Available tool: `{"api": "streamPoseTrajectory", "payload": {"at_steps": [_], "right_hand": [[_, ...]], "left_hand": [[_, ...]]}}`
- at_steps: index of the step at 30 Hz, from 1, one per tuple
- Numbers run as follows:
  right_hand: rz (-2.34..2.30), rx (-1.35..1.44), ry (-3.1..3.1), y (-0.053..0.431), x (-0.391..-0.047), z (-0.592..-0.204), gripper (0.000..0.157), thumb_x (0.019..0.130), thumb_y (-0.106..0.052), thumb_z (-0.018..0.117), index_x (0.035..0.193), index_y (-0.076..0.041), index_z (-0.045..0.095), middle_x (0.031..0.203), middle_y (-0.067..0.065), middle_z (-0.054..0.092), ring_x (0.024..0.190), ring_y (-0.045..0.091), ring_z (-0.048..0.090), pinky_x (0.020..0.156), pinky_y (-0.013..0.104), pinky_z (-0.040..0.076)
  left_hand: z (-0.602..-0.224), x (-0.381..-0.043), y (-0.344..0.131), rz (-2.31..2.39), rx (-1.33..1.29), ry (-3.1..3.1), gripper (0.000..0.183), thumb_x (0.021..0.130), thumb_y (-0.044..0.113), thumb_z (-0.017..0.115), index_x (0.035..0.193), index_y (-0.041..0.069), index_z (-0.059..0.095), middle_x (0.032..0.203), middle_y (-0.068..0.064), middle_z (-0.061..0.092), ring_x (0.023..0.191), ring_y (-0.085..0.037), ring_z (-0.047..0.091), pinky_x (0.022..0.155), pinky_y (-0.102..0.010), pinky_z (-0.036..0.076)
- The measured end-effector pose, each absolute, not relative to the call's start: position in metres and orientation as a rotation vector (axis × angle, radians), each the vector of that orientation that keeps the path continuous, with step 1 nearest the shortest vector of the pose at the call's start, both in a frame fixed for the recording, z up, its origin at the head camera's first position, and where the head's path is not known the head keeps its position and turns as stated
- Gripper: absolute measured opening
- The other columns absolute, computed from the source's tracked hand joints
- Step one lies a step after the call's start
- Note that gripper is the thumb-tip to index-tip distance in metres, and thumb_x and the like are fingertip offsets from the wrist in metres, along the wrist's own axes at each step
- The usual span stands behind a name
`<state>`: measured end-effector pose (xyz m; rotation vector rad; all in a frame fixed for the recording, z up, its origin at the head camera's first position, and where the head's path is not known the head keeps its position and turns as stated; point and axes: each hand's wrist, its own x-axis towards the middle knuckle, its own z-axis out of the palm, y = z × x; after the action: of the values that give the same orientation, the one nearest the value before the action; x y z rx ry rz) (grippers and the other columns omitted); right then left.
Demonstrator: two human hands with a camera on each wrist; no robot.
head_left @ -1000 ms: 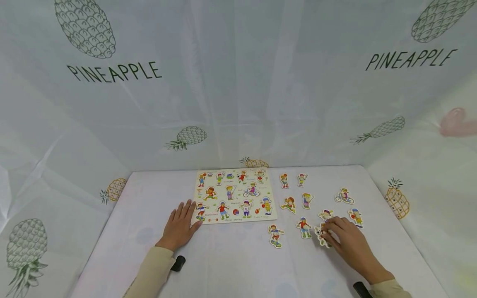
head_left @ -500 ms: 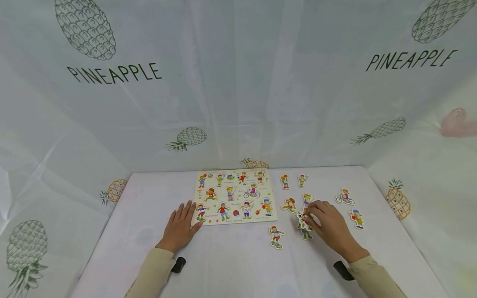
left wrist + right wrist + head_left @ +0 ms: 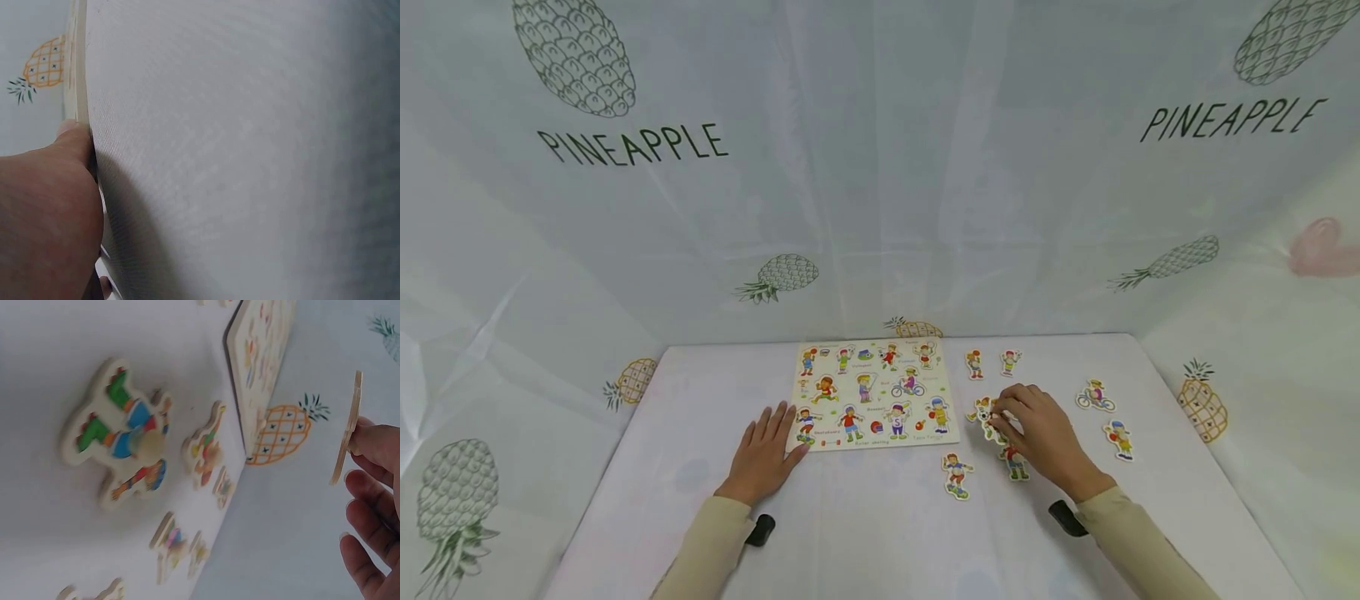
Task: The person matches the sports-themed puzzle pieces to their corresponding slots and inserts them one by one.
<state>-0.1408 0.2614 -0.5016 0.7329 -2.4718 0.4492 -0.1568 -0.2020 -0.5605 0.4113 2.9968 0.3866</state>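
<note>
My left hand [image 3: 760,462] lies flat with fingers straight at the left edge of a wooden puzzle board [image 3: 846,390] printed with sports figures. Its thumb is by the board's near-left corner. To the right of the board, my right hand [image 3: 1041,433] pinches a puzzle piece [image 3: 987,422] with a footballer shape and a ball at its top. The right wrist view shows this piece edge-on between thumb and fingers, held above the table. Below it lies the roller-skater piece [image 3: 119,434] with a round knob, partly covered in the head view. The left wrist view shows mostly tablecloth.
Loose pieces lie right of the board: a skateboarder [image 3: 956,477], a cyclist [image 3: 1095,395], a table-tennis player [image 3: 1120,439], a basketball player [image 3: 974,364] and others. White cloth printed with pineapples [image 3: 788,272] hangs behind and at both sides of the table [image 3: 865,533].
My right hand has carried the footballer piece leftward and away from me, from among the right-hand pieces towards the board. My left hand has stayed in place.
</note>
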Motion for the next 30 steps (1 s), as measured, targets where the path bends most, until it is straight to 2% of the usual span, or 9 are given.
{"api": "streamPoseTrajectory", "payload": {"at_steps": [11, 23, 30], "right_hand": [[0.483, 0.792, -2.443, 0.226, -0.173, -0.5, 0.021, 0.081, -0.009, 0.092, 0.095, -0.005, 0.076, 0.101, 0.007, 0.068, 0.088, 0.025, 0.063, 0.076, 0.042, 0.055], [0.525, 0.798, -2.525, 0.187, -0.211, -0.5, 0.012, 0.09, -0.013, 0.086, 0.094, -0.009, 0.075, 0.101, 0.005, 0.068, 0.089, 0.023, 0.063, 0.079, 0.04, 0.055], [0.501, 0.803, -2.54, 0.169, -0.226, -0.502, 0.012, 0.091, -0.016, 0.086, 0.093, -0.011, 0.075, 0.103, 0.005, 0.067, 0.089, 0.023, 0.062, 0.078, 0.039, 0.054]], "left_hand": [[-0.558, -0.157, -0.2, 0.425, 0.408, 3.002, 0.074, 0.106, 0.036, 0.062, 0.162, -0.004, 0.034, 0.17, -0.026, 0.03, 0.157, -0.051, 0.024, 0.126, -0.066, 0.021], [-0.556, -0.157, -0.201, 0.427, 0.407, 2.998, 0.074, 0.107, 0.037, 0.062, 0.162, -0.003, 0.034, 0.17, -0.026, 0.029, 0.157, -0.051, 0.024, 0.125, -0.067, 0.021], [-0.553, -0.156, -0.199, 0.452, 0.409, 2.995, 0.074, 0.106, 0.035, 0.063, 0.162, -0.004, 0.035, 0.169, -0.027, 0.03, 0.156, -0.051, 0.024, 0.125, -0.067, 0.021]]}}
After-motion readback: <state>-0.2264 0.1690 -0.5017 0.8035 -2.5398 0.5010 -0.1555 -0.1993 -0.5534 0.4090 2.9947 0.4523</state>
